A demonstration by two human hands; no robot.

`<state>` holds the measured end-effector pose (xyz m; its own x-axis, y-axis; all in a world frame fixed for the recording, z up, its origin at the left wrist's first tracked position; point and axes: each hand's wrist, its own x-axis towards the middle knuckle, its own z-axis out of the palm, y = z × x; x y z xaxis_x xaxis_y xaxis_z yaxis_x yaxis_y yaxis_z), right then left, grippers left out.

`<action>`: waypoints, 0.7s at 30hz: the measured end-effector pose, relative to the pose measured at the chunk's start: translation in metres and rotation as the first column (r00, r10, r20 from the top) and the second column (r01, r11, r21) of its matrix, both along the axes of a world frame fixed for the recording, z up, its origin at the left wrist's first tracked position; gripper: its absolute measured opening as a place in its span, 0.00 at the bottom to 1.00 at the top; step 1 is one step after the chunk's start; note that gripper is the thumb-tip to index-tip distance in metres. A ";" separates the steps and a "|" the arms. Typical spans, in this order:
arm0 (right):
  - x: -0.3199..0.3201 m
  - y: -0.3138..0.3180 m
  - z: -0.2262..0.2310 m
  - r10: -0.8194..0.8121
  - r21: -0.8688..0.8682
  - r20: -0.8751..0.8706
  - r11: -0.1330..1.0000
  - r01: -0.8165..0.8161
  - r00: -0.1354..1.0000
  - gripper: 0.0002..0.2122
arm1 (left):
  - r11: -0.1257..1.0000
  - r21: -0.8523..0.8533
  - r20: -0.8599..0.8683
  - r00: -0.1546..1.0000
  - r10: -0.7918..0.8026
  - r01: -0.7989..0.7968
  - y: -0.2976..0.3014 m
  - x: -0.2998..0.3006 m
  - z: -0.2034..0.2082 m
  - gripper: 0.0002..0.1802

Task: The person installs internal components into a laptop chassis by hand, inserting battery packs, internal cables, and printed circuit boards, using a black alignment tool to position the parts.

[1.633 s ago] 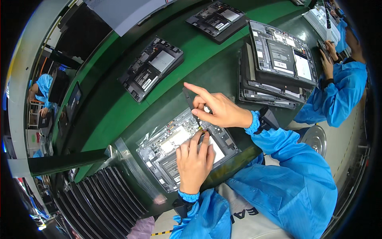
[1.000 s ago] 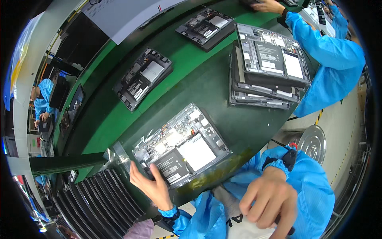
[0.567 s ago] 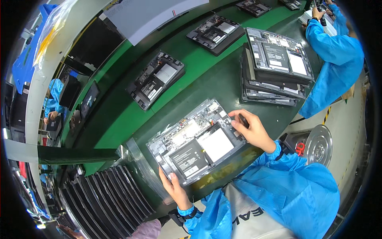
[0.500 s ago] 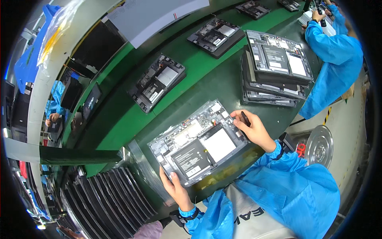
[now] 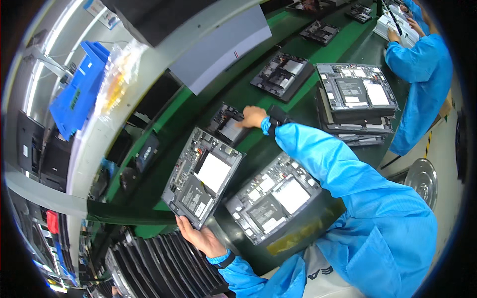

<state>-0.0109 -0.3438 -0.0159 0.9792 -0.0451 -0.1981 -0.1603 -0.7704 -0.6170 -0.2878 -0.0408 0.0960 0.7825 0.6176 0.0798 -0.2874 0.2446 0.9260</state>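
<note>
My left hand (image 5: 202, 240) grips the lower end of an opened laptop base (image 5: 211, 171). The base is tilted up off the bench, showing a circuit board, a black battery and a white block. My right hand (image 5: 254, 116) is stretched far forward, its bent fingers on the right edge of a second laptop base (image 5: 228, 126) on the green line. A third laptop base (image 5: 278, 198) lies on the bench in front of me, below my right forearm. The dark pen-like tool held earlier cannot be made out.
A stack of laptop bases (image 5: 357, 97) stands at the right. Another base (image 5: 282, 74) sits farther up the line. Several dark panels (image 5: 164, 263) stand in a row at the lower left. A co-worker's blue sleeve (image 5: 422, 64) is at the far right, near a round metal stool (image 5: 421, 184).
My right hand has left the bench and reached forward to the base on the line. My left hand has raised a laptop base and tilted it; another now shows on the bench.
</note>
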 end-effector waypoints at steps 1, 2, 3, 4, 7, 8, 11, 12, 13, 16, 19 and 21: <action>0.002 0.005 -0.005 0.045 0.017 0.001 0.999 -0.045 0.999 0.37 | 1.000 -0.005 0.014 1.000 -0.019 0.019 0.007 0.009 -0.005 0.24; 0.009 0.007 -0.010 0.093 -0.024 0.013 0.995 -0.092 0.996 0.36 | 0.997 -0.005 0.044 0.996 -0.074 0.074 0.013 0.019 -0.006 0.24; 0.006 0.009 -0.003 0.084 0.072 -0.066 0.994 -0.080 0.994 0.35 | 0.993 -0.006 0.064 0.991 -0.119 0.120 0.019 0.025 -0.009 0.23; 0.008 0.008 -0.011 0.071 0.210 -0.077 0.976 -0.053 0.994 0.32 | 0.992 0.001 0.069 0.990 -0.124 0.124 0.025 0.036 -0.013 0.23; 0.015 0.005 -0.013 0.080 0.587 -0.202 0.808 0.055 0.976 0.24 | 0.981 -0.058 0.053 0.982 -0.184 0.187 0.052 0.095 -0.028 0.23; 0.013 0.007 -0.012 0.146 0.770 -0.296 0.621 0.145 0.944 0.20 | 0.978 -0.071 0.071 0.979 -0.191 0.195 0.060 0.115 -0.036 0.22; -0.012 -0.021 0.023 -0.070 0.732 -0.135 0.666 0.147 0.988 0.18 | 0.977 -0.081 0.090 0.978 -0.190 0.197 0.077 0.166 -0.053 0.22; -0.023 -0.035 0.028 -0.275 0.701 0.094 0.701 0.132 0.957 0.26 | 0.980 -0.082 0.092 0.981 -0.172 0.180 0.080 0.182 -0.058 0.21; -0.054 -0.053 0.059 -0.385 0.668 0.178 0.723 0.176 0.906 0.35 | 0.979 -0.092 0.093 0.981 -0.172 0.180 0.081 0.197 -0.064 0.21; -0.146 -0.096 0.137 -0.456 0.535 0.271 0.803 0.261 0.848 0.26 | 0.991 -0.047 -0.111 0.985 -0.130 0.126 0.080 0.228 -0.088 0.18; -0.208 -0.103 0.157 -0.587 0.533 0.493 0.787 0.310 0.642 0.22 | 0.987 -0.066 -0.284 0.945 -0.162 0.149 0.068 0.250 -0.130 0.18; -0.243 -0.108 0.163 -0.634 0.646 0.433 0.714 0.269 0.641 0.21 | 0.986 0.013 -0.178 0.971 -0.162 0.167 0.083 0.245 -0.171 0.22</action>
<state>-0.2541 -0.4517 0.1473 0.7577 -0.5940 0.2703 0.1331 -0.2647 -0.9551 -0.0431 0.0418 -0.0751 0.8764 0.4786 -0.0527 -0.0777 0.2485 0.9655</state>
